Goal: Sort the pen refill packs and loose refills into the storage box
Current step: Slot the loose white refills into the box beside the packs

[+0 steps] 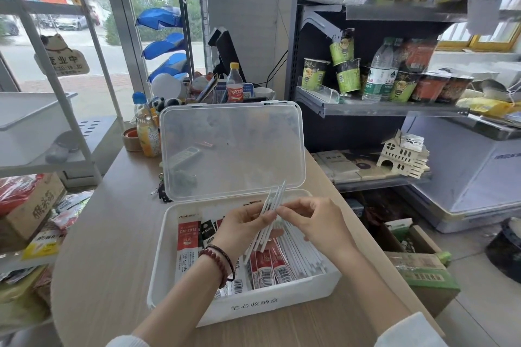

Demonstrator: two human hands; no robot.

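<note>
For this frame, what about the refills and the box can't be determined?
Head view only:
- Exact number of loose refills in the bundle: they overlap and the left hand covers their middle.
- Packs under both hands in the storage box: hidden.
- Small print on the red packs: too small.
- Objects behind the lid: blurred by plastic.

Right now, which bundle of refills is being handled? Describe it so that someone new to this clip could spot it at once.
Start at the open white storage box on the wooden table, its clear lid standing up behind. Above it, the left hand grips a fan of thin white loose refills, and the right hand touches them. Unlike the packs lying in the box, these stand tilted in the air.
</note>
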